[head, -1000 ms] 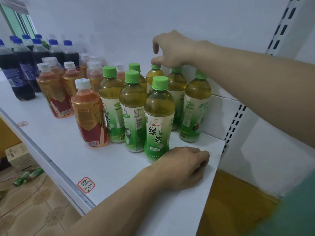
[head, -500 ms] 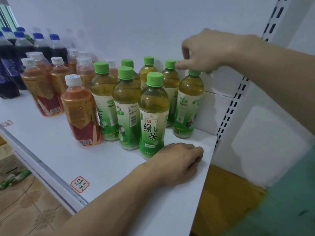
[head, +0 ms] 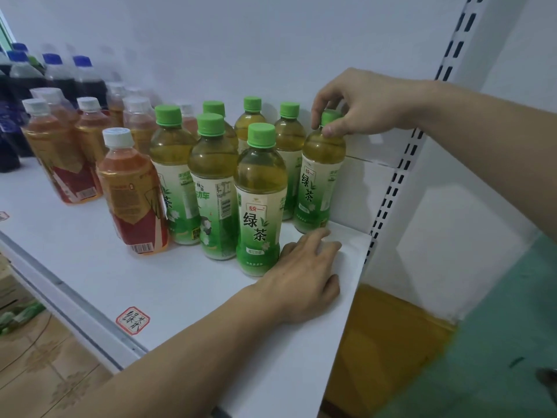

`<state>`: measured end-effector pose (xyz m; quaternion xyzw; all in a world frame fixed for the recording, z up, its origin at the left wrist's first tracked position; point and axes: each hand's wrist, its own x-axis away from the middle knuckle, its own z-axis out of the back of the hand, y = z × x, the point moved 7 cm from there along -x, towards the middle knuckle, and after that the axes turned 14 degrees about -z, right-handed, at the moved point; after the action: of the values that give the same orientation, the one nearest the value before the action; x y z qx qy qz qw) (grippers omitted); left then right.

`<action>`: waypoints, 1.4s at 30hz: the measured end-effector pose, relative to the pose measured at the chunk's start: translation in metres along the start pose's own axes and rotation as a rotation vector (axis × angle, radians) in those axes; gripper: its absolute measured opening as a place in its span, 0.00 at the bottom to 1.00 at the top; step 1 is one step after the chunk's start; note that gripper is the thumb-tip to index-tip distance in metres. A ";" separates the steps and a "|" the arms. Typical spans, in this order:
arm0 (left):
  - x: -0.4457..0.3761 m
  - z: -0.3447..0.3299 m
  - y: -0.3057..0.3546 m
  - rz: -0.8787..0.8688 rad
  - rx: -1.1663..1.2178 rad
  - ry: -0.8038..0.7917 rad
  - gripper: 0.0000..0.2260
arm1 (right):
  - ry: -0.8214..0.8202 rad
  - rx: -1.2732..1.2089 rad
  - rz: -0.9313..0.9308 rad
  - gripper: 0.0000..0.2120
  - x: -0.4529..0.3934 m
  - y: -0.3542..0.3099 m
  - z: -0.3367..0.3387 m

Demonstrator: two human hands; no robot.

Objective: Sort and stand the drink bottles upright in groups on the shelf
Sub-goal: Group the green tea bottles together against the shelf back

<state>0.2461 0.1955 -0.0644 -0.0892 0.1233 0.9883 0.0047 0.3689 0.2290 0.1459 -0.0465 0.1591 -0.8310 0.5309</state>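
Several green-capped green tea bottles stand upright at the right end of the white shelf [head: 90, 267]. My right hand [head: 355, 104] pinches the green cap of the rightmost green tea bottle [head: 321, 182], whose label faces front. My left hand [head: 301, 276] rests on the shelf with loosely spread fingers, touching the base of the front green tea bottle [head: 260, 206] and reaching toward the rightmost one. White-capped orange tea bottles [head: 132, 191] stand to the left of the green group, and blue-capped dark soda bottles [head: 57, 76] stand at the far left.
The shelf's right edge [head: 349, 297] ends by a slotted upright [head: 394, 182]. A red-bordered label sticker [head: 132, 320] sits near the front rail. The white back wall stands right behind the bottles. Tiled floor and a carton lie below on the left.
My right hand moved from a back-row bottle cap rightward to the rightmost bottle's cap and turned it label-forward. My left hand's fingers uncurled and slid toward that bottle's base.
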 end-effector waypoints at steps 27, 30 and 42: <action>0.011 0.012 0.004 -0.041 0.016 -0.175 0.23 | 0.093 -0.105 0.264 0.11 0.048 -0.079 -0.032; 0.036 0.028 0.008 -0.086 0.015 -0.219 0.23 | 0.126 -0.085 0.195 0.11 0.046 -0.068 -0.024; 0.069 0.037 -0.028 0.082 -0.189 -0.027 0.19 | 0.190 0.032 0.033 0.14 0.025 -0.036 -0.014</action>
<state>0.1728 0.2305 -0.0479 -0.0708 0.0328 0.9961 -0.0423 0.3232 0.2234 0.1421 0.0435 0.1961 -0.8253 0.5278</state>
